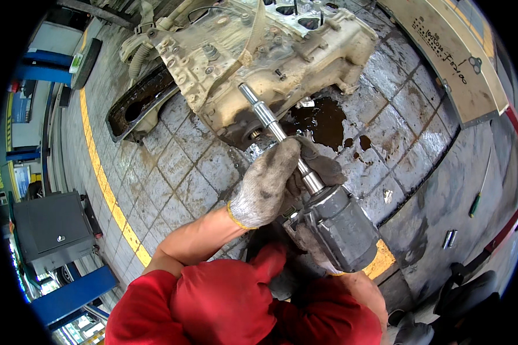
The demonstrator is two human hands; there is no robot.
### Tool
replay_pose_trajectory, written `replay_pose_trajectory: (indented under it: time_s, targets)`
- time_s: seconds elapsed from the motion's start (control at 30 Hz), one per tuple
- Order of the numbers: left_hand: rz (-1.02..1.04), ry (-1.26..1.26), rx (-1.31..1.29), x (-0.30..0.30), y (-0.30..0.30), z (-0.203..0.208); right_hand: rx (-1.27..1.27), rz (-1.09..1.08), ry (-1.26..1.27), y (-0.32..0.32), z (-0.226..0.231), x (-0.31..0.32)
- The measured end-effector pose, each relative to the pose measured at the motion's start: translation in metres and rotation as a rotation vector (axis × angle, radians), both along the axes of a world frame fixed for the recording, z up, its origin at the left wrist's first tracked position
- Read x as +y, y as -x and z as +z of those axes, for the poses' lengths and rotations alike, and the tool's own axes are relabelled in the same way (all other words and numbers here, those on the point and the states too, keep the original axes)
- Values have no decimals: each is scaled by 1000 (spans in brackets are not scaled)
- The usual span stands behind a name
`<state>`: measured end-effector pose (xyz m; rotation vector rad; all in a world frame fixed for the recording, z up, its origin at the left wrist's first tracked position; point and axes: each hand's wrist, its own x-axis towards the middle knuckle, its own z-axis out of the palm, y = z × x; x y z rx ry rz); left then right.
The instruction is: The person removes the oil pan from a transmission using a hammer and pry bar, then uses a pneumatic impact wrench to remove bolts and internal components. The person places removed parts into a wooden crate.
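Note:
A steel drive shaft with a splined end and a dark, bulky joint housing lies diagonally in front of me. My left hand, in a soiled grey knit glove, wraps round the bare shaft above the housing. Under the housing, my right hand holds it from below; most of that gloved hand is hidden. The splined tip points up and left at a dirty tan gearbox casing on the floor. Whether the tip touches the casing, I cannot tell. Low on the casing is a round opening.
Dark oil is pooled on the tiles beside the casing. An oily pan lies left. To the right are a large tan box, a green-handled screwdriver and small chrome sockets. A grey cabinet stands at far left.

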<state>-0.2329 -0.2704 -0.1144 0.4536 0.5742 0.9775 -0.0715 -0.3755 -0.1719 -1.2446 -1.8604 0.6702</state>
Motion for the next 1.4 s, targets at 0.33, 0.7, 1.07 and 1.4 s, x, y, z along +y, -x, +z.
replay_pose_trajectory:
  time_s: [0.33,0.7,1.07,1.4]
  targets:
    - [20,-41,251,-1,-14,3,727,-45,718,-4,-44,-31]
    - [-31,-39,262,-11,-14,2,954,-41,764,-4,-14,-32]
    - [249,120,-69,49,0,8,806,-24,575,-12,-51,-32]
    - [279,-24,-55,59,11,9,1052,-11,662,-35,5,-40]
